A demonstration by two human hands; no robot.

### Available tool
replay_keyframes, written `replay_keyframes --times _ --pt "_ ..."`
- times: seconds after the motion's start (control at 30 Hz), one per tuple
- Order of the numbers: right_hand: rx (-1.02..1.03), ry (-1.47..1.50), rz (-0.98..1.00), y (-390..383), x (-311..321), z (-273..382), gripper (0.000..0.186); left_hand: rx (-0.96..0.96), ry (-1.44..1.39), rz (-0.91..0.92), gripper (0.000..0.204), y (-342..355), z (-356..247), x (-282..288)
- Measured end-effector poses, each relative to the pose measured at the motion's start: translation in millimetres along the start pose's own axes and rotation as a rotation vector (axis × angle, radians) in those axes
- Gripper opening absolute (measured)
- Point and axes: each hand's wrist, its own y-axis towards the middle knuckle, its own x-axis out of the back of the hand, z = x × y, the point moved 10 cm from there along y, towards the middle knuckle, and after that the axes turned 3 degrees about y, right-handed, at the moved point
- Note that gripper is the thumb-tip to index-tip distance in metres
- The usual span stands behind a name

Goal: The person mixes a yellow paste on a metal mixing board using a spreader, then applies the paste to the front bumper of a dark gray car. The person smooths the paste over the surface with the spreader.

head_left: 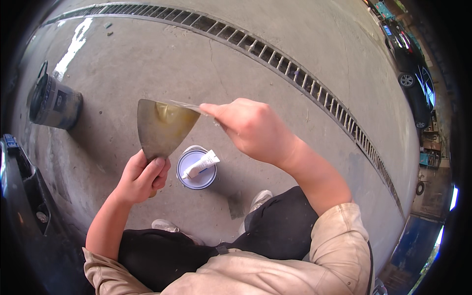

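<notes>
My left hand [142,177] is closed around the handle of a wide putty knife [150,132], its blade pointing up and away from me. Yellowish putty [172,115] is smeared over the upper right of that blade. My right hand [253,128] pinches a thin, flat scraper [187,104], seen almost edge-on, which lies along the knife's far edge by the putty. Its exact shape is hard to make out. Below and between my hands stands a round can [202,182] with a pale lid. A white tube [201,165] lies slantwise on top of it.
A dark bucket [59,104] stands on the concrete floor at the left. A metal drain grate [241,42] curves across the far side. The dark front of a car [29,196] is close on my left; another dark car [410,64] is parked far right. My shoes flank the can.
</notes>
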Motion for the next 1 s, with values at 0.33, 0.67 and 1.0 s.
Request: replay_keyframes --times 0.33,0.67,1.0 --pt "0.384 -0.156 -0.369 -16 5 77 0.052 -0.048 0.05 -0.183 0.011 5 -1 -1" --pt "0.341 -0.169 -0.36 -12 5 70 0.049 -0.033 0.085 -0.16 0.011 5 2 1" --pt "0.434 0.041 -0.427 -12 31 71 0.047 0.039 0.101 -0.078 0.013 2 3 1"
